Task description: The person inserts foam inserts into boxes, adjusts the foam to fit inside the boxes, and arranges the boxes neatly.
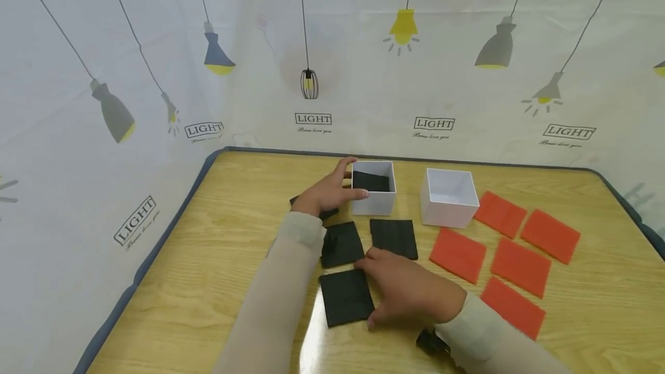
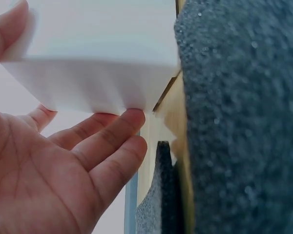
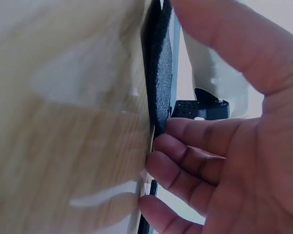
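My left hand [image 1: 329,191] holds the left white box [image 1: 373,204], thumb over its front rim and fingers along its left side. Inside that box stands a black foam sheet [image 1: 371,182]. Lower down, my right hand [image 1: 407,287] grips the right side of the nearest black foam square [image 1: 345,299], fingers at its upper corner and thumb at its lower one. In the right wrist view, fingertips [image 3: 178,127] touch the edge of the foam [image 3: 161,83]. More black squares lie around, one [image 1: 342,245] beside the left sleeve, another [image 1: 393,239] below the box, and one partly hidden under the left wrist.
A second white box [image 1: 449,212], with nothing visible inside, stands to the right. Several red foam rectangles [image 1: 521,266] lie on the wooden table [image 1: 208,281] around its right side. A printed white curtain [image 1: 358,74] encloses the table's back and sides.
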